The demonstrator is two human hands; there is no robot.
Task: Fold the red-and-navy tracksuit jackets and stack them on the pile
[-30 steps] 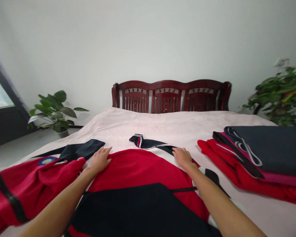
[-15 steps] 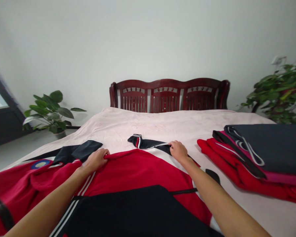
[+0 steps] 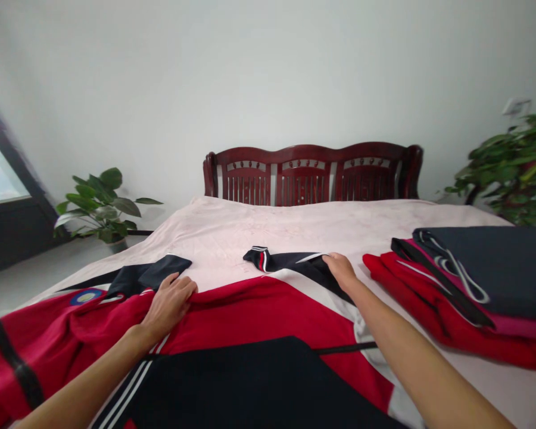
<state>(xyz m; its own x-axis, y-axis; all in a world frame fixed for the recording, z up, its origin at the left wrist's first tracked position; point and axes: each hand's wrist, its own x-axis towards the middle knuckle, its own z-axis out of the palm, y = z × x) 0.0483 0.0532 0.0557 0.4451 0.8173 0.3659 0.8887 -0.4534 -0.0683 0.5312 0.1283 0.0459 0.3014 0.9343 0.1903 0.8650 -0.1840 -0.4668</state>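
Through the head camera I saw a plain pale wall (image 3: pixel 268 71) filling the upper half of my view, and below it a bed spread with a light pink cloth (image 3: pixel 232 223). On the bed, centred and nearest to me, lay a red, navy and white fabric jacket (image 3: pixel 232 322), spread out between my two arms. Beyond the bed's far edge rose a dark reddish-brown wooden headboard (image 3: pixel 304 186) with slatted panels. A rumpled red garment with a black band (image 3: pixel 80 333) lay just left of the jacket; I could not tell whether the two touched behind my forearm. Well apart on the right sat a stack of folded red, magenta and dark navy clothes (image 3: pixel 509 280). A leafy green potted plant (image 3: pixel 100 189) stood left of the bed. My left grip (image 3: pixel 172 300) lay over the jacket's red upper edge with its fingers bent; I could not tell whether it pinched the cloth. My right grip (image 3: pixel 340 271) was narrow, holding the jacket's dark, white-edged fabric slightly raised. Smallest were the striped navy cuff (image 3: pixel 259 259), lying beyond the red panel, and a round blue-rimmed badge (image 3: pixel 86 297) on the rumpled garment.
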